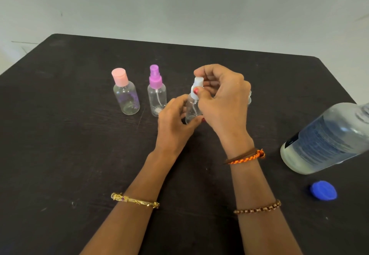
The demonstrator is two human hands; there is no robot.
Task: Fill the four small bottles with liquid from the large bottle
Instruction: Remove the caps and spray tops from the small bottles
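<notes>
My left hand (pixel 175 122) grips the clear body of a small spray bottle (pixel 192 109) near the middle of the black table (pixel 69 144). My right hand (pixel 223 99) pinches that bottle's white spray top (pixel 196 87) from above. To the left stand a small clear bottle with a pink cap (pixel 124 92) and a small clear spray bottle with a purple top (pixel 156 93), both upright and capped. Behind my right hand a sliver of another small clear bottle (pixel 249 98) shows, mostly hidden. The large clear bottle (pixel 327 140) stands at the right edge, uncapped, with liquid in it.
A blue screw cap (pixel 323 190) lies on the table in front of the large bottle. The table's far edge runs close behind the small bottles, with a pale wall beyond.
</notes>
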